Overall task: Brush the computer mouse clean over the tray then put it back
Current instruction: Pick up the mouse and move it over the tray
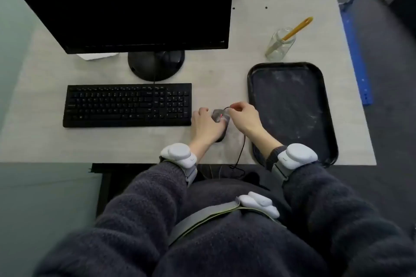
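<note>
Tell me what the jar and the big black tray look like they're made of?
The jar looks like clear glass: you can see the desk and the yellow-handled brush right through it. The tray looks like black plastic with a slight sheen along its rim, though it could be coated metal. Pale dusty smudges cover its floor.

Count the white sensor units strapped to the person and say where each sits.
3: one on the left wrist, one on the right wrist, one on a strap across the lap. Others may be hidden outside the view.

Tray (324,87) bare – keyboard (127,105) blocks left, jar (280,46) behind.
</note>
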A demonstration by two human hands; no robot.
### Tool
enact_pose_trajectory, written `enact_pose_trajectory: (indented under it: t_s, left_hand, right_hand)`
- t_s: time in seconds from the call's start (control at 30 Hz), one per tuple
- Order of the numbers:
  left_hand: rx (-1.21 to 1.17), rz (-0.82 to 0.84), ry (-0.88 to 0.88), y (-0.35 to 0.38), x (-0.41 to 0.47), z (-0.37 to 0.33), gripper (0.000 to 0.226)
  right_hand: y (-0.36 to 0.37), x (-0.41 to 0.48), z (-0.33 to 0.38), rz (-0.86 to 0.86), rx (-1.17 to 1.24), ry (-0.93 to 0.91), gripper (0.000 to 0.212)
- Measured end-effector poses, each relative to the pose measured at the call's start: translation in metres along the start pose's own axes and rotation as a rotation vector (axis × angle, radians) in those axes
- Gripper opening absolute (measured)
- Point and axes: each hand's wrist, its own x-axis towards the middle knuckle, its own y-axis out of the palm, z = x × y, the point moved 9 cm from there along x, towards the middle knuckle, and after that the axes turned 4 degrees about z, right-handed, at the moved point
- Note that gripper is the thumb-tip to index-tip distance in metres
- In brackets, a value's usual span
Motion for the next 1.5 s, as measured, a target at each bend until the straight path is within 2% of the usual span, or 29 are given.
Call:
enact_pose_trajectory:
  t_s: [0.07,0.2,0.4,0.57,0.83,1.17,1.33,1.5]
  left_hand:
    - [0.093,-0.021,-0.018,0.001,-0.005,0.003,0.076]
    - [0.119,-0.04,-0.037,0.013,-0.014,0.011,0.085]
    - [0.189,-0.116,-0.036,0.012,-0.02,0.007,0.077]
    - [0.227,-0.151,-0.052,0.01,-0.02,0.007,0.08]
    - [0.146,-0.196,-0.048,0.004,-0.021,-0.001,0.074]
    - [0.033,-0.259,0.143,0.004,-0.021,-0.091,0.066]
    - [0.018,-0.252,0.217,0.02,-0.025,-0.139,0.065]
    - [0.042,-0.258,0.249,0.034,-0.026,-0.17,0.062]
  right_hand:
    - [0.001,-0.003,-0.002,-0.004,0.02,0.004,0.028]
    - [0.008,-0.007,-0.018,0.016,0.04,0.038,0.026]
    - [0.011,-0.008,-0.025,0.025,0.046,0.048,0.029]
    - [0.01,-0.007,-0.027,0.039,0.044,0.046,0.029]
    - [0.0,-0.003,-0.026,0.052,0.063,0.026,0.028]
    - [-0.083,0.018,0.0,-0.176,0.164,-0.118,0.022]
    - [-0.146,0.034,-0.005,-0.278,0.192,-0.115,0.02]
    - [-0.192,0.056,0.004,-0.305,0.208,-0.113,0.025]
